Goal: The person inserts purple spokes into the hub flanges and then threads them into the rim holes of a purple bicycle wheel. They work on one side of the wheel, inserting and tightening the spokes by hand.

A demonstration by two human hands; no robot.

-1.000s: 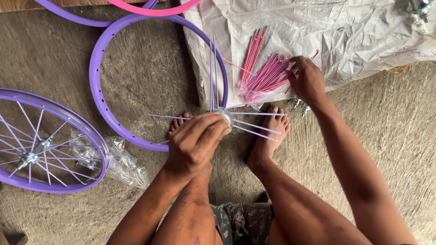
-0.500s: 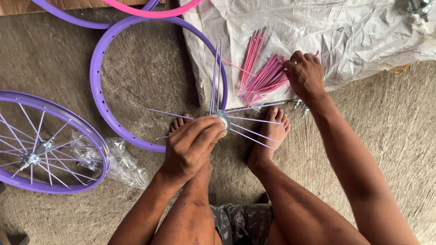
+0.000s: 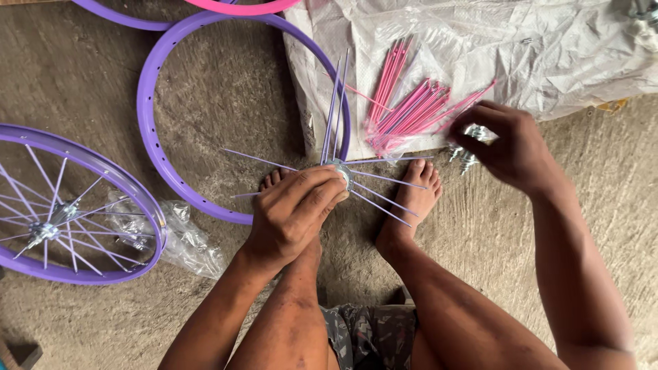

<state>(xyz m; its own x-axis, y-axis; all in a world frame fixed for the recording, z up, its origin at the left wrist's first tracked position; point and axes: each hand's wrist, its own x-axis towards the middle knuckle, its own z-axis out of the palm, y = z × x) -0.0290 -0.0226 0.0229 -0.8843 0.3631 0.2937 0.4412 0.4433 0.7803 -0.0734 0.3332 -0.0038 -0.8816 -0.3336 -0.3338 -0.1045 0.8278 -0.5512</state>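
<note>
The left hand [image 3: 296, 214] is closed around a silver hub [image 3: 340, 170] in the middle of the frame, between two bare feet. Thin purple spokes [image 3: 384, 179] stick out of the hub. The right hand [image 3: 510, 145], at the right, has its fingers curled on small silver bits [image 3: 473, 131]. Pink spokes [image 3: 404, 109] lie on a white sack [image 3: 521, 48] just above. A purple rim [image 3: 154, 137] lies on the dirt floor, with bare floor at the right.

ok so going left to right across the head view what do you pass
spoked purple wheel → clear plastic bag → bare purple rim → left hand on the spoked hub → pink spokes → right hand
</note>
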